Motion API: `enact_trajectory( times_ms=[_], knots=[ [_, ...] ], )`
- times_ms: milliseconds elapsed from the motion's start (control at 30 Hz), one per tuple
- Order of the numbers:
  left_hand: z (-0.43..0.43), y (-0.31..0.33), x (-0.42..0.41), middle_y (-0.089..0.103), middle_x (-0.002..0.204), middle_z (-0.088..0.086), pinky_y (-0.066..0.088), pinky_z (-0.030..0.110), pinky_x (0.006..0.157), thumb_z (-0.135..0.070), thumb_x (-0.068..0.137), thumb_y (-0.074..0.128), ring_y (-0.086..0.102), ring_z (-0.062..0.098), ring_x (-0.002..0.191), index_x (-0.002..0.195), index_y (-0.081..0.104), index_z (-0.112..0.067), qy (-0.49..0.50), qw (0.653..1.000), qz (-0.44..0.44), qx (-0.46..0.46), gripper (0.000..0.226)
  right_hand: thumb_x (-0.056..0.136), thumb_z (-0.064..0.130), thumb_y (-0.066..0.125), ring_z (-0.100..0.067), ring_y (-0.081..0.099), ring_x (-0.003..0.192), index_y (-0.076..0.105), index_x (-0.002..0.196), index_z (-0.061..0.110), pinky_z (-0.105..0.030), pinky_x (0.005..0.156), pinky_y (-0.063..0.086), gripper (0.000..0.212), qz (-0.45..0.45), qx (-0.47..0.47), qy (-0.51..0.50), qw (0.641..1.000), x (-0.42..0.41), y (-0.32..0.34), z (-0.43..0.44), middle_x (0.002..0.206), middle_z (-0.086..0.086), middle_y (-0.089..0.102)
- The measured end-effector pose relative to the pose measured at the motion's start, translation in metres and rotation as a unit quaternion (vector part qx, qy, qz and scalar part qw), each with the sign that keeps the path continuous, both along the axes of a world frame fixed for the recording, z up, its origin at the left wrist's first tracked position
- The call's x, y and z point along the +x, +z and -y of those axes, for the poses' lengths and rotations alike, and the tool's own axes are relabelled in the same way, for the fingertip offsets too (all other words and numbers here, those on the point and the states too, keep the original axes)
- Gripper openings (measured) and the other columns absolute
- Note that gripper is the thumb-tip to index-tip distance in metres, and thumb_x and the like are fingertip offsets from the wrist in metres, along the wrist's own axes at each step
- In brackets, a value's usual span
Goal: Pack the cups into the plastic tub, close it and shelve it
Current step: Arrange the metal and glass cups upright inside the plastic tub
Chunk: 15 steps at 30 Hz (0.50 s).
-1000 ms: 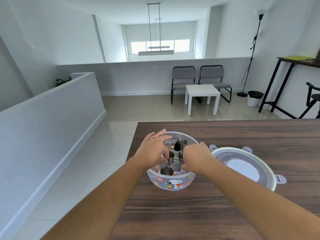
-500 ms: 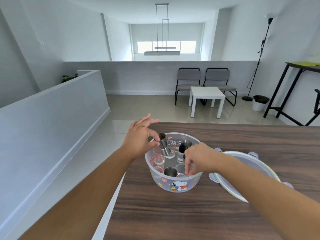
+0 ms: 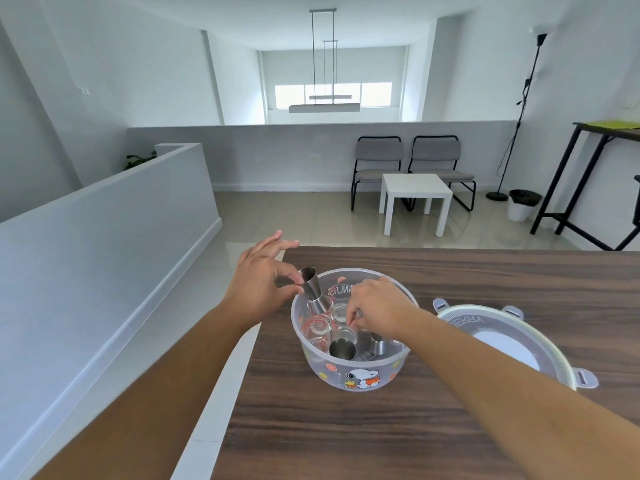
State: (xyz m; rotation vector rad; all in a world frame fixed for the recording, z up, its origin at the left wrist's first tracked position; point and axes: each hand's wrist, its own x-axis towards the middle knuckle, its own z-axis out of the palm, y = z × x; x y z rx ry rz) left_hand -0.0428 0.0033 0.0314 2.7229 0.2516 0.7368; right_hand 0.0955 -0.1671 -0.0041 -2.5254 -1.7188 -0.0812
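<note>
A round clear plastic tub [image 3: 360, 377] with a cartoon dog print stands near the left edge of the dark wooden table [image 3: 415, 427]. Inside it are a steel cup [image 3: 342, 348], a clear glass with red lines [image 3: 316, 331] and other small cups. My left hand [image 3: 258, 284] pinches a steel double jigger [image 3: 313, 291], tilted over the tub's left rim. My right hand [image 3: 377, 311] reaches into the tub with its fingertips closed on a small cup that is mostly hidden. The tub's lid [image 3: 512, 344] lies to the right, upside down.
The table's left edge runs just left of the tub, with a drop to tiled floor beyond. A low white wall [image 3: 104, 237] stands on the left. Farther off are a white side table [image 3: 415, 199], two grey chairs [image 3: 412, 164] and a bin [image 3: 523, 204].
My left hand has lifted the steel jigger from among the cups up to the tub's left rim. My right hand has stayed inside the tub. The view has shifted left.
</note>
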Motion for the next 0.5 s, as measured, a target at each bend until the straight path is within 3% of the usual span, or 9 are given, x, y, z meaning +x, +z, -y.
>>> enact_trajectory(
  times_ms=[133,267,367,500],
  knots=[
    [0.002,-0.002,0.002,0.048,0.138,-0.009,0.014,0.038,0.108,-0.028,0.071,0.077,0.022,0.012,0.139,0.072,0.073,-0.031,-0.011,1.0,-0.003,-0.004,0.006,0.084,0.025,0.064,-0.013,0.053,0.095,0.074,0.088,0.032,-0.029,0.081,0.027,0.012,0.013,0.006,-0.016,1.0,0.003,-0.001,-0.007,0.092,0.01,0.057],
    [0.01,0.0,0.01,0.048,0.138,-0.009,0.011,0.031,0.105,-0.027,0.071,0.077,0.02,0.011,0.139,0.072,0.073,-0.032,-0.052,0.999,-0.003,-0.013,0.007,0.084,0.036,0.063,-0.012,0.052,0.093,0.07,0.096,0.033,-0.032,0.083,0.029,0.014,-0.004,0.029,-0.033,0.999,0.005,0.007,0.008,0.086,0.012,0.05],
    [0.023,0.0,0.019,0.047,0.138,-0.009,0.01,0.028,0.105,-0.027,0.072,0.077,0.019,0.011,0.139,0.073,0.073,-0.032,-0.081,0.997,-0.015,-0.002,0.006,0.079,0.041,0.065,-0.006,0.046,0.076,0.072,0.083,0.031,-0.031,0.078,0.028,0.013,-0.036,0.053,-0.05,0.997,0.009,0.018,0.034,0.067,0.017,0.043],
    [0.041,-0.004,0.031,0.044,0.14,-0.011,0.011,0.034,0.11,-0.028,0.074,0.074,0.016,0.01,0.14,0.075,0.073,-0.034,-0.111,0.992,-0.05,0.023,0.006,0.072,0.046,0.069,-0.006,0.045,0.07,0.071,0.078,0.029,-0.032,0.078,0.03,0.019,-0.023,0.004,-0.074,0.997,0.011,0.016,0.052,0.064,0.017,0.044]
  ],
)
